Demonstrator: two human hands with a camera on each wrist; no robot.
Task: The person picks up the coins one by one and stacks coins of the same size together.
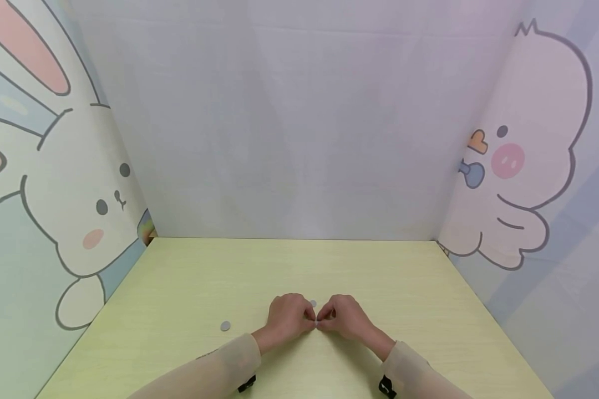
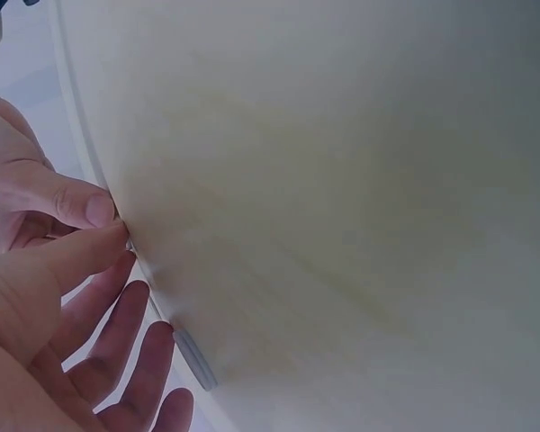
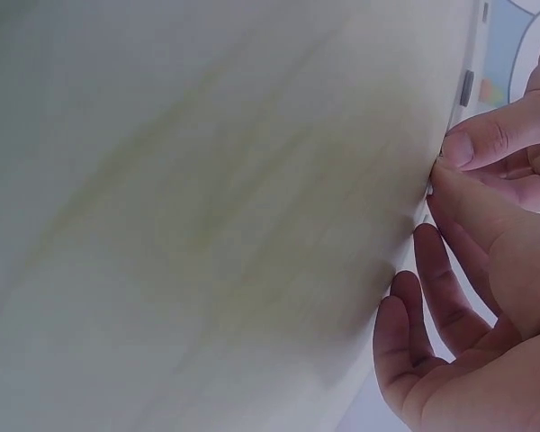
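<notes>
My left hand and right hand meet low over the middle of the table. Thumb and forefinger of each pinch the same small pale grey piece, coin-like but mostly covered by the fingertips. A sliver of this piece shows below the fingertips in the right wrist view. Just behind the hands lies a grey coin-like disc. Close by the left hand's fingers, the left wrist view has a short stack of grey discs, seen edge-on. The other fingers of both hands are loosely bent.
Another flat grey disc lies on the table left of the left hand. Cloth walls with a printed rabbit and a printed chick stand at the sides, and a plain cloth hangs at the table's back edge.
</notes>
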